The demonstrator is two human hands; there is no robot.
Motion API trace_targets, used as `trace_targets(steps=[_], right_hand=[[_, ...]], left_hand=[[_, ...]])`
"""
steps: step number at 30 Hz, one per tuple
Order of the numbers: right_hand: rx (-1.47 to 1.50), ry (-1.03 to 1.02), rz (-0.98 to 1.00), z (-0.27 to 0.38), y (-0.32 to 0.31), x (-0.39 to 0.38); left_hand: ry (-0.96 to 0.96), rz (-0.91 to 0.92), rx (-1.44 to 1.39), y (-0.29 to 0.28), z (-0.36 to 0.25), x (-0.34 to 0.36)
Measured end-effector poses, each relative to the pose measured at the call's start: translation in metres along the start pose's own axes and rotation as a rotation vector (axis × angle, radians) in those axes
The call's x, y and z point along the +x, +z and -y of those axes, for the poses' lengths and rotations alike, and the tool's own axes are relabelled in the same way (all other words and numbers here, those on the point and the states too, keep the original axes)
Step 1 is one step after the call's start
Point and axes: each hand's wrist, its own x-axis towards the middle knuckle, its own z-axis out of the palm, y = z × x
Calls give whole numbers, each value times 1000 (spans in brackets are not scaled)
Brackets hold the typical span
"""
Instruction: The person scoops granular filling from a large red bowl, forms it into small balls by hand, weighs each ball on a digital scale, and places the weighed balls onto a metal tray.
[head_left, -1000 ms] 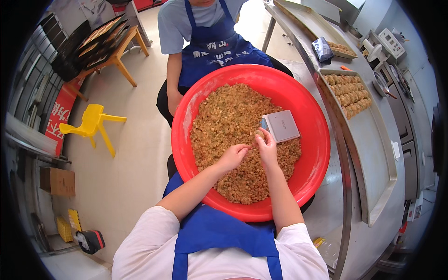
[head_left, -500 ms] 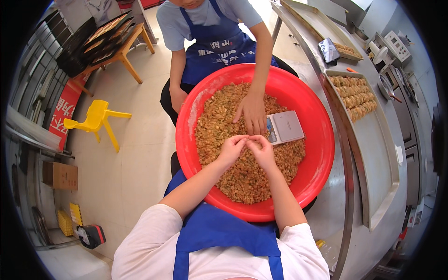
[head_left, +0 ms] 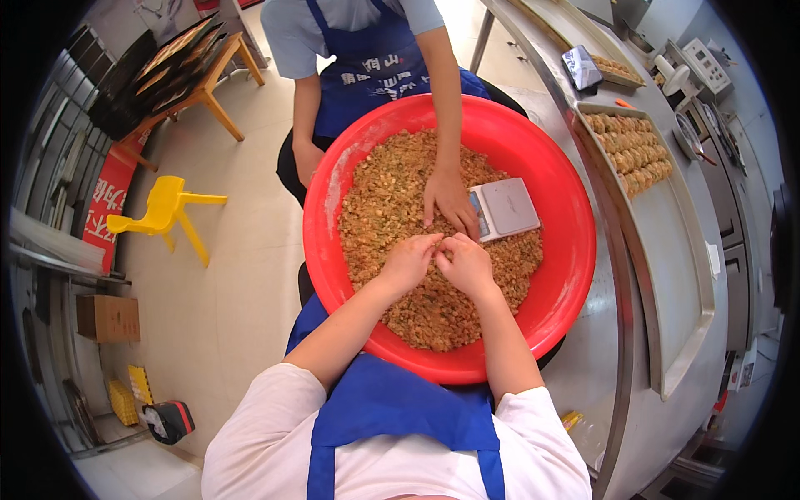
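Observation:
Over the middle of a wide red basin [head_left: 560, 292], my left hand [head_left: 408, 262] and my right hand [head_left: 465, 265] meet with bent, closed fingers. Thumbs and fingertips come close together. Whatever lies between them is hidden or too small to name. Beneath them spreads a brown, crumbly mixture [head_left: 379, 196] of chopped bits that fills much of the basin. A co-worker's hand [head_left: 448, 200] rests on the mixture just beyond mine, its fingers by a grey digital scale [head_left: 510, 207]. That scale sits on the mixture, right of the co-worker's hand.
On the steel table [head_left: 612, 333] at right, a long metal tray [head_left: 679, 283] carries rows of shaped brown pieces [head_left: 629, 154]. Farther back are another tray [head_left: 571, 33] and a phone-like device [head_left: 581, 68]. A yellow stool [head_left: 167, 208] and a cardboard box [head_left: 108, 318] stand on the left floor.
The whole view has shifted slightly. My hands remain close together over the mixture, drawn a little nearer to me. The co-worker's fingers have spread more beside the scale.

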Motion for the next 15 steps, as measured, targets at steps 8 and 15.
trace_targets(steps=[8, 15], right_hand=[[187, 168, -136, -13, -8, 6], [304, 76, -271, 33, 2, 5]], left_hand=[[-307, -49, -409, -3, 11, 6], [-997, 113, -1626, 11, 37, 8]])
